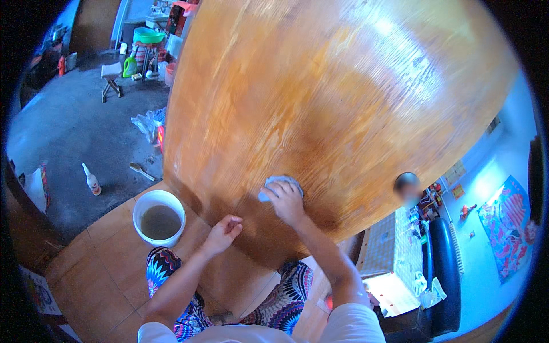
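One wooden panel (309, 103) backs one cloth (264, 196) clasped in the right grip (286, 201), the left grip (223, 235) half-open, empty.

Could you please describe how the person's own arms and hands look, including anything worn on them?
The left hand and right hand are bare, with no gloves. The forearms are uncovered too; no watch or bracelet shows. The sleeves look short, plain and whitish, without visible markings.

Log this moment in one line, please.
Right hand: grey cloth against wooden panel | left hand: nothing visibly held | white bucket: murky liquid inside
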Demonstrator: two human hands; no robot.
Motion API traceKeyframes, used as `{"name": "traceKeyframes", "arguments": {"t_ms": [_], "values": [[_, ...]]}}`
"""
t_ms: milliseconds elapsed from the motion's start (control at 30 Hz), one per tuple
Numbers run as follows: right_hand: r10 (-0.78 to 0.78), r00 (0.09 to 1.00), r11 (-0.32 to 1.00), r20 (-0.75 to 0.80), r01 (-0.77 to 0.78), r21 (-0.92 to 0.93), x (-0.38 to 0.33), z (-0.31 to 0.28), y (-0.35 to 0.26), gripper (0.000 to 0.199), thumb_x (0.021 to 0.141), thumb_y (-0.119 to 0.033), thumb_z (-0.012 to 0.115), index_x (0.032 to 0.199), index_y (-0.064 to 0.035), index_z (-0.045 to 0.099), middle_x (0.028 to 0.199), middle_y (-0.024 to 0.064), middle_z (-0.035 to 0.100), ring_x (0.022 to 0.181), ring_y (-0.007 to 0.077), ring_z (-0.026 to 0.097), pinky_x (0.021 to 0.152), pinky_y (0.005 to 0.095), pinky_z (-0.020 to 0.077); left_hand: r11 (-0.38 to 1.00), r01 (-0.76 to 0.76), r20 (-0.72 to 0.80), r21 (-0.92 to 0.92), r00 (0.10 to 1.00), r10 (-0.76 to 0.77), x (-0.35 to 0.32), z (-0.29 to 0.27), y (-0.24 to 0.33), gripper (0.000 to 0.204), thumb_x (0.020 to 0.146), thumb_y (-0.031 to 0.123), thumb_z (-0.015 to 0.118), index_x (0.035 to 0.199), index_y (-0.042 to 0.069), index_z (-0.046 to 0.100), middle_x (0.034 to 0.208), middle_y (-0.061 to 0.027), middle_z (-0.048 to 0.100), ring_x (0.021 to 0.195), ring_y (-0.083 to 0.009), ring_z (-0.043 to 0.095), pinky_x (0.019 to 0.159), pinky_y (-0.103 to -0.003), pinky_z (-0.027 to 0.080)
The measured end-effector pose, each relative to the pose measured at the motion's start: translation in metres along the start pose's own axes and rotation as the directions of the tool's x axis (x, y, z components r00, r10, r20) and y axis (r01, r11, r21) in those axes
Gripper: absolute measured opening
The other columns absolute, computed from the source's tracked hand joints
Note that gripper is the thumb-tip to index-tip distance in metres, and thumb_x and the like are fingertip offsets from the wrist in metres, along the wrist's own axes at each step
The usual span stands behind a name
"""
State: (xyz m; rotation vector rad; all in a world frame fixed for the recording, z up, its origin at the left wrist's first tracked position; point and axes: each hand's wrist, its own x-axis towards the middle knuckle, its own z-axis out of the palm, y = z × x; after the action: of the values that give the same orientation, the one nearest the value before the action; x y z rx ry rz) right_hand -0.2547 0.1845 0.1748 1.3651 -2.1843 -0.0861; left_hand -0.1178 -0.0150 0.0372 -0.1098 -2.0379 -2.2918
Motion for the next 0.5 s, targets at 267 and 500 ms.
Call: {"name": "traceKeyframes", "arguments": {"t_ms": [267,500], "values": [[0.241,0.969,0.661,0.05,-0.202,0.723,-0.039,-0.04,-0.082,0.068,0.093,-0.028,0.06,0.148,-0.0013,0.033,0.149,0.0191,0.037,0.139,0.0356,0.032,0.114,0.044,0.0244,0.665,0.193,0.204,-0.721,0.977,-0.062,0.004,0.056,0.088,0.058,0.097,0.038,0.059,0.145,0.016,0.036,0.134,-0.0091,0.052,0.122,-0.0234,0.053,0.1,-0.045,0.046],[0.451,0.694,0.892,-0.561,-0.322,0.318,-0.103,-0.163,-0.024,0.049,0.094,-0.035,0.056,0.128,0.0009,0.053,0.135,0.0185,0.049,0.125,0.0332,0.045,0.109,0.0457,0.0308,0.864,-0.463,-0.191,-0.198,0.883,0.429,0.062,0.079,0.182,0.061,0.093,0.02,0.067,0.144,0.012,0.036,0.129,-0.0069,0.054,0.118,-0.019,0.052,0.1,-0.035,0.043]]}}
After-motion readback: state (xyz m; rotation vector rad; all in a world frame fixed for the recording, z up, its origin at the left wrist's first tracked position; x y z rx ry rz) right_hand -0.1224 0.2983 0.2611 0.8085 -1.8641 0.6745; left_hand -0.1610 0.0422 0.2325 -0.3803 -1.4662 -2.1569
